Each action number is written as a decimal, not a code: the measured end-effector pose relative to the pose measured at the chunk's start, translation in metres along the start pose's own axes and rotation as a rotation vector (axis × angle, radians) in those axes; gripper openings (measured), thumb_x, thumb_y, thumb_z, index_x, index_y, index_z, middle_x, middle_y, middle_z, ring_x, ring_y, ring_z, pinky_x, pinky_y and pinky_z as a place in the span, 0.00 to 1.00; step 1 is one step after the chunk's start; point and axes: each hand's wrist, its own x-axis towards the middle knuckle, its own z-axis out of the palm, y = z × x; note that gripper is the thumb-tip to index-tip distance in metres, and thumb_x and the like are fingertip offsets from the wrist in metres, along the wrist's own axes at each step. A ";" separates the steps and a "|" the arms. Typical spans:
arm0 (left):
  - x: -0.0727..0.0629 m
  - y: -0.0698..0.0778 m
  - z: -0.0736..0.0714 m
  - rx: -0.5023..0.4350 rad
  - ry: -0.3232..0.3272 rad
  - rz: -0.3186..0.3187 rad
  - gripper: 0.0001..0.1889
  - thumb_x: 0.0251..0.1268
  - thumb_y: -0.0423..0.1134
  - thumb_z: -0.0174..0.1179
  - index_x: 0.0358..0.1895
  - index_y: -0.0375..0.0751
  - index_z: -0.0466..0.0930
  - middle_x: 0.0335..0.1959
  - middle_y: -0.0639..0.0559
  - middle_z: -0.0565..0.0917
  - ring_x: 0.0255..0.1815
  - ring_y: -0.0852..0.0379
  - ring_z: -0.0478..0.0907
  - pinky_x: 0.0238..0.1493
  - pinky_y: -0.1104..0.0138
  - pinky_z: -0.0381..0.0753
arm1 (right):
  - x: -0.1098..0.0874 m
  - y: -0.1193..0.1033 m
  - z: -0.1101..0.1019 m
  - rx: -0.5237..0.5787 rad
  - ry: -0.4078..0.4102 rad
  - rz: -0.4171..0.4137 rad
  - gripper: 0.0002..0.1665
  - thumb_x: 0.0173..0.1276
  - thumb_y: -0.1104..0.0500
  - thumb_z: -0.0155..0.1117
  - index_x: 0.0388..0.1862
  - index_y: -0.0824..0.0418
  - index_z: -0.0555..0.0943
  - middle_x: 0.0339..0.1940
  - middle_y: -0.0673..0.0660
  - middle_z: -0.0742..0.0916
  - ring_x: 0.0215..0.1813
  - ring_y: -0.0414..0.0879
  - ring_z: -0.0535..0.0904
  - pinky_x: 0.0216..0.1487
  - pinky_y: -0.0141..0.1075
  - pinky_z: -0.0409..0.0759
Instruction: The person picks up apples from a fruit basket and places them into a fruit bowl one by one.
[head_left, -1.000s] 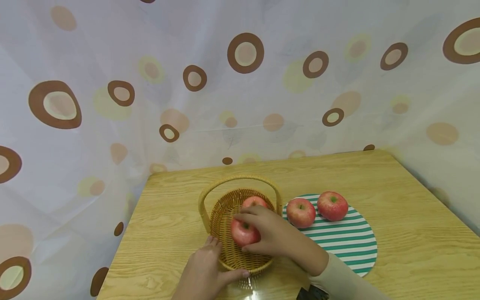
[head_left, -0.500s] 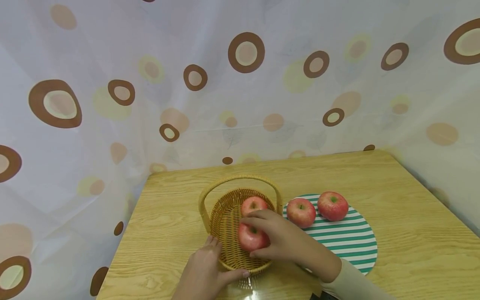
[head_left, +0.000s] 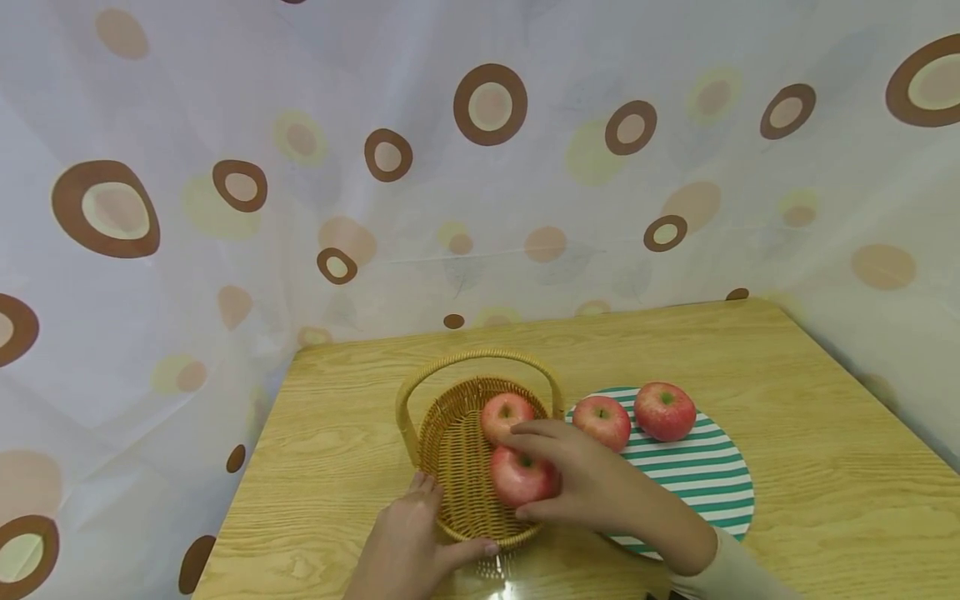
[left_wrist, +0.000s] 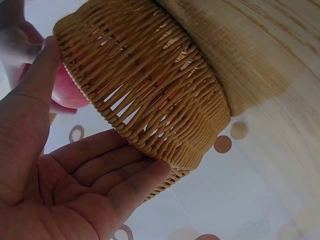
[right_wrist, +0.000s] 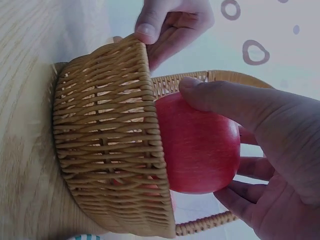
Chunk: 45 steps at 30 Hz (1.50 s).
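Observation:
My right hand [head_left: 581, 471] holds a red apple [head_left: 517, 481], thumb on its near side and fingers over its far side. In the right wrist view this apple [right_wrist: 200, 145] is partly below the rim of the wicker basket [right_wrist: 107, 135]. My left hand [head_left: 405, 533] rests spread at the basket's near left, fingertips on the rim and thumb along the front. The left wrist view shows its palm facing the woven wall [left_wrist: 145, 85], with fairly straight fingers at the rim. A second apple [head_left: 504, 412] lies inside the basket, toward the back right.
Right of the basket lies a round green-and-white striped mat [head_left: 693, 475] bearing two apples, one nearer the basket [head_left: 602, 422] and one further right [head_left: 665, 412]. The basket's handle [head_left: 480, 354] arches above it. A patterned curtain [head_left: 420, 200] hangs behind the wooden table [head_left: 345, 408].
My right hand has moved the apple rightward inside the basket, toward its right rim, and the back apple now shows more. The left hand and basket have stayed in place.

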 end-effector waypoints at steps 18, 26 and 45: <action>0.002 0.000 0.000 -0.017 0.009 0.018 0.49 0.51 0.68 0.77 0.61 0.26 0.82 0.62 0.27 0.84 0.67 0.27 0.80 0.63 0.42 0.84 | -0.014 0.004 -0.018 0.018 0.062 -0.075 0.41 0.60 0.42 0.84 0.71 0.48 0.81 0.70 0.45 0.84 0.70 0.47 0.80 0.62 0.48 0.87; 0.001 0.003 -0.002 -0.006 0.005 0.005 0.52 0.49 0.71 0.77 0.59 0.22 0.82 0.60 0.23 0.84 0.65 0.26 0.81 0.62 0.41 0.84 | -0.023 0.005 -0.027 -0.013 0.078 -0.053 0.42 0.58 0.43 0.86 0.71 0.47 0.81 0.70 0.45 0.83 0.71 0.48 0.79 0.62 0.47 0.87; 0.002 0.001 -0.001 -0.027 -0.009 -0.004 0.51 0.50 0.69 0.78 0.63 0.23 0.80 0.63 0.23 0.81 0.67 0.25 0.79 0.64 0.41 0.83 | -0.048 0.022 -0.050 -0.096 0.176 -0.085 0.43 0.52 0.47 0.90 0.68 0.50 0.83 0.67 0.48 0.87 0.69 0.49 0.81 0.66 0.27 0.81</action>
